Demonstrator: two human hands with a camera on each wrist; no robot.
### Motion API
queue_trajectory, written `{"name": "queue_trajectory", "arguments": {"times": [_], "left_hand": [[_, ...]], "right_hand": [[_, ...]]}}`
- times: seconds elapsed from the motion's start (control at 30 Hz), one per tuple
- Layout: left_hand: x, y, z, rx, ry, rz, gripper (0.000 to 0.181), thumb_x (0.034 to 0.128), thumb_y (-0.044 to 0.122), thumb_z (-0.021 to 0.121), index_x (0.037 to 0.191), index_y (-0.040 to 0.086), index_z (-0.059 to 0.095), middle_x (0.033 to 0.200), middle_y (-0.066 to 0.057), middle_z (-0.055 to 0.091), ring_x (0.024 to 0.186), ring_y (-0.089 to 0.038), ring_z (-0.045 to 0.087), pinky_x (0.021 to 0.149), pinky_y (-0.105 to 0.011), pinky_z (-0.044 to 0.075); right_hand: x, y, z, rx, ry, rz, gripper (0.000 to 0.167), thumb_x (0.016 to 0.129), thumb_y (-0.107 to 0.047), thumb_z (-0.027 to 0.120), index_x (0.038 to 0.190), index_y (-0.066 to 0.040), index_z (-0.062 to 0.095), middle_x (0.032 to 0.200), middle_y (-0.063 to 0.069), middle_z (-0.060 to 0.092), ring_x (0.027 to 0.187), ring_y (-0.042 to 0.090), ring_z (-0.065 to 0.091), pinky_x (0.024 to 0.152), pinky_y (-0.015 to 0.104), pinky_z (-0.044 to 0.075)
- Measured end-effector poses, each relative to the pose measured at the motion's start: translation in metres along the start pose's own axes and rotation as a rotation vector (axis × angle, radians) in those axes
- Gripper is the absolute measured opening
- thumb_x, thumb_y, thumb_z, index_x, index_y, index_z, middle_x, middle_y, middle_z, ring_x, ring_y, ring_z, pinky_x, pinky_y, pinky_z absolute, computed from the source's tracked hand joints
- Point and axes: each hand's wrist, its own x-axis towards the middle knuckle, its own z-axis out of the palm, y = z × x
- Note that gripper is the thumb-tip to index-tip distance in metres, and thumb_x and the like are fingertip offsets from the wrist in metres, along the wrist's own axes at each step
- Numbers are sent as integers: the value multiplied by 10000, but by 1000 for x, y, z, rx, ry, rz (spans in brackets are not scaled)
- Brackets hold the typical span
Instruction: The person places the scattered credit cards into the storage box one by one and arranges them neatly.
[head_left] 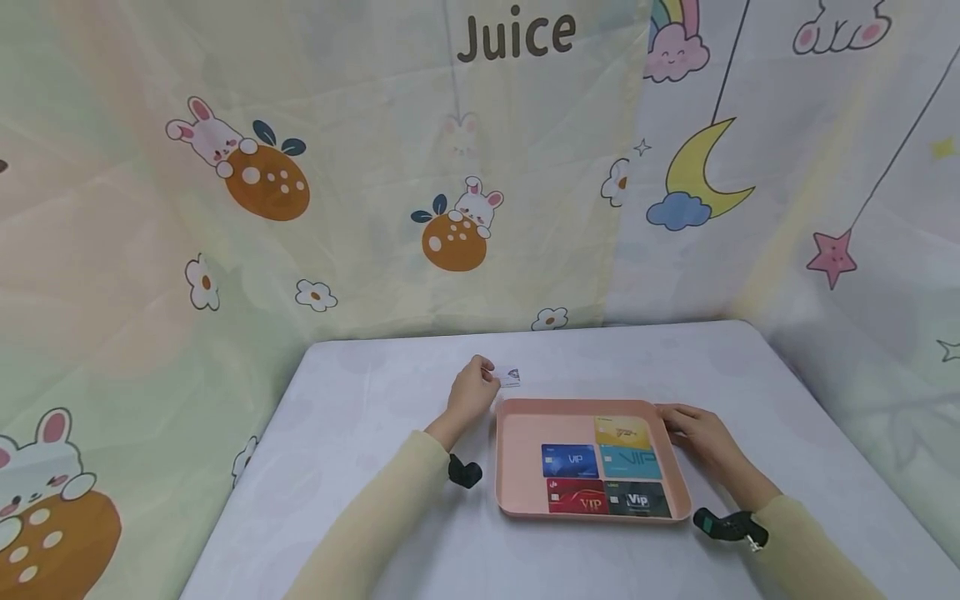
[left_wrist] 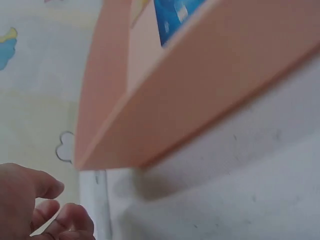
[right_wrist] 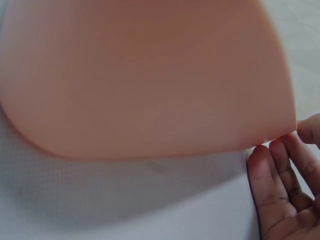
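A pink tray lies on the white-covered table with several cards in it: a gold card, a blue VIP card, a teal VIP card, a red VIP card and a black Vip card. Just behind its far left corner, my left hand pinches a small white card, part of it hidden by the fingers; the left wrist view does not show that card. My right hand grips the tray's right side near the far corner, fingertips against its lower edge.
Patterned cloth with rabbits, fruit and flowers hangs close behind the table and at both sides. The table's far edge lies a little beyond the left hand. Black straps are on both wrists.
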Motion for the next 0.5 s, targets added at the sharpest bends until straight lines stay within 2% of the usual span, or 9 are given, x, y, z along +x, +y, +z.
{"name": "queue_trajectory", "arguments": {"times": [0.13,0.27,0.4,0.5], "left_hand": [[6,-11,4,41,15,-39,286,931,87,631,1212,51,589,1155,-108,649,1044,-272,629,919,-424,520],[11,-20,6,45,23,-27,362,906,35,662,1258,49,578,1291,-136,656,1222,-333,622,1035,-479,501],[18,-28,5,33,29,-40,448,885,5,689,1312,71,571,1383,-128,641,1303,-339,591,1073,-484,476],[22,-33,5,28,18,-59,489,879,12,712,1337,91,559,1412,-113,626,1261,-316,595,1043,-464,477]], "right_hand": [[0,0,0,-7,0,14,714,1060,-521,492,1466,66,503,1498,292,505,1345,410,510,1018,363,558],[-1,-1,-1,-15,1,13,727,1055,-535,495,1463,66,506,1493,294,509,1341,411,513,1004,351,564],[-2,-1,-1,4,-2,12,727,1050,-538,508,1459,63,513,1494,289,510,1336,399,518,957,287,575],[-2,0,0,14,-1,13,734,1046,-544,514,1457,64,515,1494,289,509,1334,400,518,948,277,577]]}}
